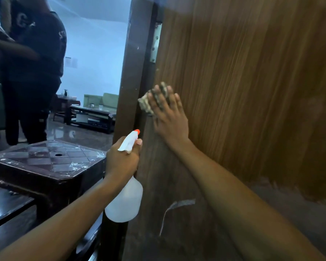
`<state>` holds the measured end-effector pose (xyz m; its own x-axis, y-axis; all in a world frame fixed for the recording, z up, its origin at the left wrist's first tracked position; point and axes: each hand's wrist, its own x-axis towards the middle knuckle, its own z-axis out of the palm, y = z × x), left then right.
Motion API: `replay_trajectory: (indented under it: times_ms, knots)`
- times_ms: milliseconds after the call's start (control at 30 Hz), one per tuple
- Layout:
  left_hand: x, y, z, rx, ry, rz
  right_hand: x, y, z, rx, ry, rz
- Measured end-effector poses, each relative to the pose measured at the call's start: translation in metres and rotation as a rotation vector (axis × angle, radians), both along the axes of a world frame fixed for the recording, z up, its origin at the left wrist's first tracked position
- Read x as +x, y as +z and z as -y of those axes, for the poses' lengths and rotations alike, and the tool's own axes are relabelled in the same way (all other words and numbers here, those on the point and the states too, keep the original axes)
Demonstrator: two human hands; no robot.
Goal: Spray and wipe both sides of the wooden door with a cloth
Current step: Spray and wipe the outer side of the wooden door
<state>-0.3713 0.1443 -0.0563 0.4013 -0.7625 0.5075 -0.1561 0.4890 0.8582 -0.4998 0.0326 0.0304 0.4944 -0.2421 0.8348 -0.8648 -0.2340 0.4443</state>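
Note:
The wooden door (252,91) fills the right half of the head view, brown with vertical grain, its lower part dull and greyish. My right hand (169,117) lies flat against the door near its hinge edge, pressing a crumpled beige cloth (146,105) under the fingers. My left hand (122,162) grips the neck of a white spray bottle (125,202) with an orange nozzle tip, held upright beside the dark door frame (134,72). A finger rests by the trigger.
A metal hinge (155,42) sits on the door's edge above my right hand. A dark plastic stool (45,162) stands at lower left. Another person (36,72) stands in the doorway's left side. Beyond lie a low table (94,113) and a green sofa (104,100).

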Motion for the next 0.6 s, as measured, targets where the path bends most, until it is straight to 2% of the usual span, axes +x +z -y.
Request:
replay_trajectory:
  times_ms: [100, 167, 233, 333, 400, 467, 533, 600]
  knots:
    - [0.006, -0.002, 0.002, -0.001, 0.022, -0.015, 0.006, -0.038, 0.007, 0.009, 0.060, -0.186]
    - [0.006, -0.010, 0.003, 0.015, 0.034, 0.013, -0.017, -0.083, 0.002, 0.042, 0.112, -0.328]
    - [0.002, -0.023, 0.003, 0.026, 0.022, 0.030, -0.055, -0.121, -0.004, 0.058, 0.117, -0.393]
    - [-0.003, -0.042, 0.000, 0.059, 0.014, 0.047, -0.089, -0.119, -0.011, 0.002, 0.027, -0.222]
    - [-0.005, -0.053, -0.002, 0.077, 0.012, 0.062, -0.071, -0.100, -0.012, -0.034, -0.017, -0.020]
    - [-0.008, -0.061, -0.002, 0.088, 0.003, 0.064, -0.035, -0.092, -0.010, -0.036, 0.021, 0.102]
    - [-0.008, -0.067, -0.001, 0.088, 0.000, 0.048, -0.006, -0.107, -0.002, -0.020, 0.085, 0.027]
    - [-0.010, -0.076, 0.000, 0.081, 0.013, 0.057, 0.002, -0.143, 0.008, 0.029, 0.117, -0.185]
